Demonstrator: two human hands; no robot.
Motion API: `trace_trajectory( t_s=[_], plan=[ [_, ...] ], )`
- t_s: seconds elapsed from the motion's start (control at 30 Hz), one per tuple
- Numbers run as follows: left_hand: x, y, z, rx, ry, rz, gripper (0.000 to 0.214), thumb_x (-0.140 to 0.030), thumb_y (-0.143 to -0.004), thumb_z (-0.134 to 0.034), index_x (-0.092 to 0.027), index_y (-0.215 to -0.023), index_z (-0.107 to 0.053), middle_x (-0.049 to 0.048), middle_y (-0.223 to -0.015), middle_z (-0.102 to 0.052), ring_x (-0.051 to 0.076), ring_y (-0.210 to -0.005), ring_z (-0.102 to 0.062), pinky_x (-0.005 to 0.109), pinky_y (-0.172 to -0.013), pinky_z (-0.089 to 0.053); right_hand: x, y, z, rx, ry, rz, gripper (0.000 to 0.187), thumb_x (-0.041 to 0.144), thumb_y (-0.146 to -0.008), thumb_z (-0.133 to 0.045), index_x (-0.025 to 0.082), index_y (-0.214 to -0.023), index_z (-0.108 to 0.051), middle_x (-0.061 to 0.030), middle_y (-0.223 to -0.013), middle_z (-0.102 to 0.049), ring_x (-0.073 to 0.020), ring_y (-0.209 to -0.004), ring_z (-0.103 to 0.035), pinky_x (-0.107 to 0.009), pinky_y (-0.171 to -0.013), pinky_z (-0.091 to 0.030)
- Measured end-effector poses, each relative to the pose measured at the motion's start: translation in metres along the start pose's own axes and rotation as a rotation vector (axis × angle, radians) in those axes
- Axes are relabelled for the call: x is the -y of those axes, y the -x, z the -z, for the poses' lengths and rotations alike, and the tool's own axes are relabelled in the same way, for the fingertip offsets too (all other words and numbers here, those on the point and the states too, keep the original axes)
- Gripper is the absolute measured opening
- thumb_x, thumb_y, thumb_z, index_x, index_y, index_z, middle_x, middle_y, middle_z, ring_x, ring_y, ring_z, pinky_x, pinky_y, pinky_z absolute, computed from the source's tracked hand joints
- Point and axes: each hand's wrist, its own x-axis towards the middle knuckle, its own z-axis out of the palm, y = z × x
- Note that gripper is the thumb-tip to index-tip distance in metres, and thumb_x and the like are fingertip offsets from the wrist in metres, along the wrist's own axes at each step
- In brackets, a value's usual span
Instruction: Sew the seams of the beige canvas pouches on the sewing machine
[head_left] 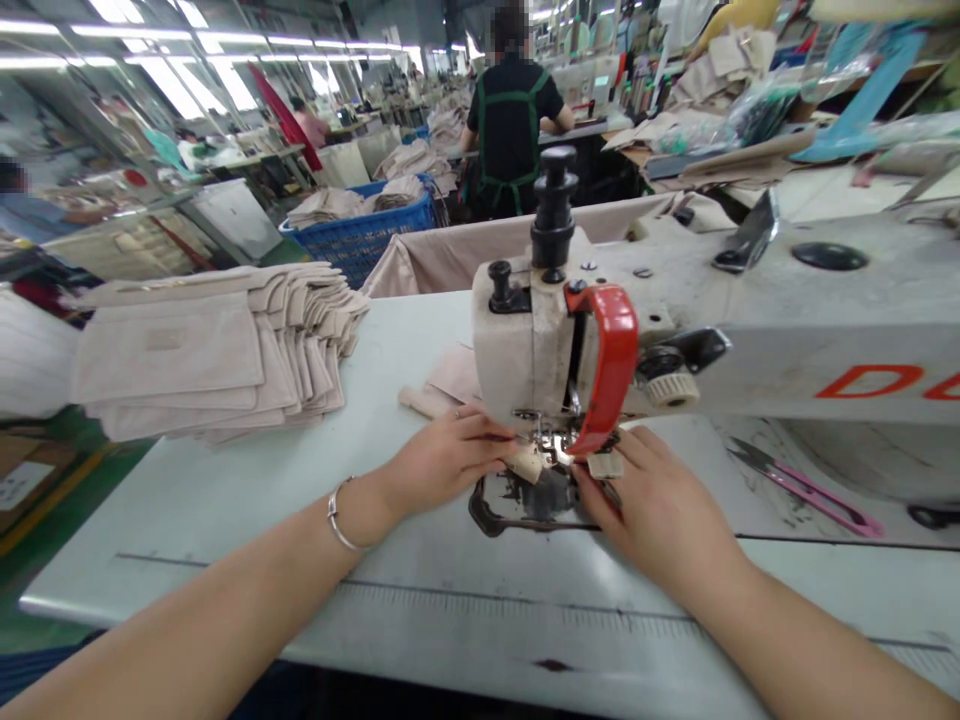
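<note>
Both of my hands rest on the pale sewing table (pixel 315 500) right under the head of a beige sewing machine (pixel 525 340) with a red guard (pixel 611 360). My left hand (pixel 446 460) pinches a small beige fabric piece (pixel 529 463) at the needle area, fingers closed on it. My right hand (pixel 660 510) presses its fingers on a second small beige tab (pixel 604 465) beside the dark needle plate (pixel 525 500). A silver bracelet (pixel 337 515) circles my left wrist.
A tall stack of beige fabric pieces (pixel 217 355) lies at the table's left. Pink-handled snips (pixel 810 490) lie to the right of the machine. More beige pieces (pixel 450 385) sit behind the machine head. A blue basket (pixel 367 235) and a person in black (pixel 514 125) are beyond.
</note>
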Motion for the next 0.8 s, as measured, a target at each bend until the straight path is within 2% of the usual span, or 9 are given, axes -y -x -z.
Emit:
trace_trajectory(
  t_s=[0.13,0.2,0.27,0.37,0.53,0.8],
  plan=[
    [-0.015,-0.001,-0.005,-0.048,-0.009,0.043,0.018,-0.024,-0.093,-0.059,-0.020,-0.110,-0.064,0.0036,-0.112,-0.068,0.018,-0.105,-0.062,0.036,-0.096,-0.050,-0.003,0.000,0.000,0.021,0.065,-0.010,0.025,0.025,-0.091,-0.055,0.019,-0.067,-0.061,-0.0063,-0.070,-0.057,-0.0248,-0.075,-0.051,-0.043,-0.074,-0.045],
    [-0.031,-0.003,-0.012,-0.081,-0.046,0.107,0.016,-0.026,-0.093,-0.060,-0.019,-0.107,-0.065,0.0040,-0.109,-0.069,0.019,-0.102,-0.063,0.037,-0.094,-0.051,0.000,0.000,-0.001,-0.016,-0.016,0.034,0.020,0.025,-0.091,-0.055,0.018,-0.076,-0.065,-0.0073,-0.077,-0.061,-0.0244,-0.079,-0.053,-0.042,-0.076,-0.047],
    [-0.044,-0.006,-0.019,-0.109,-0.082,0.176,0.014,-0.023,-0.094,-0.056,-0.019,-0.104,-0.065,0.0040,-0.105,-0.069,0.019,-0.098,-0.063,0.037,-0.090,-0.051,0.003,0.001,-0.004,-0.035,-0.129,0.110,0.014,0.021,-0.092,-0.054,0.017,-0.095,-0.067,-0.0092,-0.093,-0.066,-0.0247,-0.090,-0.056,-0.041,-0.080,-0.049],
    [-0.055,-0.011,-0.023,-0.109,-0.109,0.224,0.013,-0.019,-0.094,-0.054,-0.018,-0.099,-0.066,0.0040,-0.102,-0.070,0.021,-0.095,-0.064,0.038,-0.087,-0.052,0.008,0.002,-0.008,-0.016,-0.221,0.155,0.021,0.013,-0.092,-0.053,0.018,-0.109,-0.066,-0.0088,-0.104,-0.068,-0.0240,-0.099,-0.058,-0.038,-0.083,-0.052],
    [-0.052,-0.015,-0.023,-0.099,-0.104,0.238,0.013,-0.018,-0.093,-0.055,-0.018,-0.094,-0.068,0.0037,-0.099,-0.070,0.021,-0.092,-0.064,0.038,-0.087,-0.051,0.007,0.002,-0.014,-0.029,-0.179,0.136,0.020,0.014,-0.091,-0.056,0.019,-0.106,-0.069,-0.0087,-0.105,-0.070,-0.0239,-0.097,-0.062,-0.039,-0.083,-0.054],
    [-0.040,-0.023,-0.027,-0.192,-0.068,0.241,0.009,-0.016,-0.090,-0.060,-0.018,-0.090,-0.069,0.0039,-0.094,-0.071,0.020,-0.090,-0.064,0.036,-0.085,-0.053,0.004,-0.004,-0.017,-0.058,-0.082,0.135,0.024,0.015,-0.091,-0.054,0.019,-0.111,-0.068,-0.0107,-0.108,-0.069,-0.0255,-0.094,-0.064,-0.040,-0.080,-0.056]
  ],
)
